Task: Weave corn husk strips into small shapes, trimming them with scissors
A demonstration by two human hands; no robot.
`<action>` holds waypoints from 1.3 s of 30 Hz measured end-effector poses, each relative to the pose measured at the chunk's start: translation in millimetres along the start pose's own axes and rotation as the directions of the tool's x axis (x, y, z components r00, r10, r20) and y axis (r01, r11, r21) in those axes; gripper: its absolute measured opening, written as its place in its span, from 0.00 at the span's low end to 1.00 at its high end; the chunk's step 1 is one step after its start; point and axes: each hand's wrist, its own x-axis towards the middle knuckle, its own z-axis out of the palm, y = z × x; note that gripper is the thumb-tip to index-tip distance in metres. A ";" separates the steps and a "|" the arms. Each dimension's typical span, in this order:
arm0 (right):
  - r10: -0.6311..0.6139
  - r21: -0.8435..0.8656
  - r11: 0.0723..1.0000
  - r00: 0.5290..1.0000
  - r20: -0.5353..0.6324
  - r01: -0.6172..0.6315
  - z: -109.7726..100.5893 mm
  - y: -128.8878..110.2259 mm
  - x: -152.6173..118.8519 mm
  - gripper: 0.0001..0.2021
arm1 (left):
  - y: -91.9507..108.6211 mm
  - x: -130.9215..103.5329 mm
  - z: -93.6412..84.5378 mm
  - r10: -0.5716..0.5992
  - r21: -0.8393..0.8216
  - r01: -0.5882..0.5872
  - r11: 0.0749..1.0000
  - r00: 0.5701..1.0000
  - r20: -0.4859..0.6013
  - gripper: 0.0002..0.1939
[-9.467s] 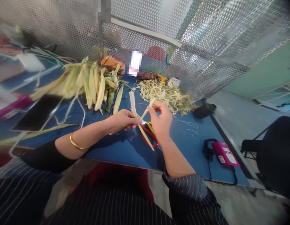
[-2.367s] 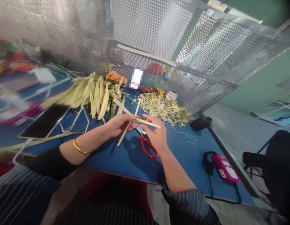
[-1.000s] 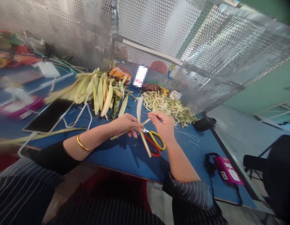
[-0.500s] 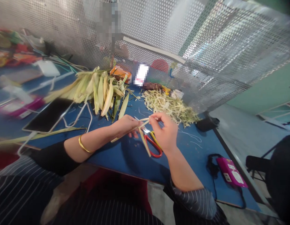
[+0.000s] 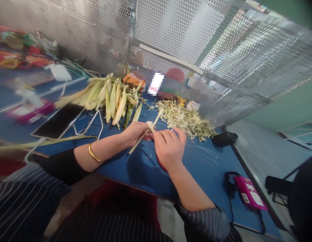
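A pale strip of corn husk (image 5: 150, 127) is folded or crossed between my hands, one end pointing up and another down to the left. My left hand (image 5: 136, 133) pinches it, fingers closed. Beside it my right hand (image 5: 170, 144) is bent over the husk, thumb and fingers together at its edge. Below my right hand only a sliver of the red scissors handle (image 5: 162, 164) shows; the rest is hidden. Long husks (image 5: 115, 99) lie in a pile behind my left hand, and shredded husk (image 5: 185, 118) is heaped behind my right.
On the blue table (image 5: 135, 171) are a tablet (image 5: 58, 121) with a white cable at left, a black cup (image 5: 224, 138) at right and a pink packet (image 5: 250, 193) near the right edge. A perforated metal screen (image 5: 171, 30) stands behind.
The husk strip has been turned and crossed over itself, one end now upward. My right hand has turned palm down and come closer to my left, covering the scissors. The view has shifted slightly.
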 end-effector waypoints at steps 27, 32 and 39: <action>-0.288 0.010 0.958 0.956 0.051 0.287 21.9 -9.0 1.4 0.09 | -9.9 1.0 -0.8 0.072 -0.060 -0.063 0.996 0.987 0.144 0.03; 0.163 0.276 0.950 0.986 -0.035 -0.147 18.9 2.0 2.4 0.05 | -10.0 3.8 -3.9 0.114 0.059 -0.126 0.990 0.978 0.175 0.05; 0.506 0.648 0.110 0.603 0.616 -0.754 26.2 29.3 0.1 0.10 | -4.9 2.2 -5.0 0.024 0.214 -0.067 0.975 0.980 0.197 0.07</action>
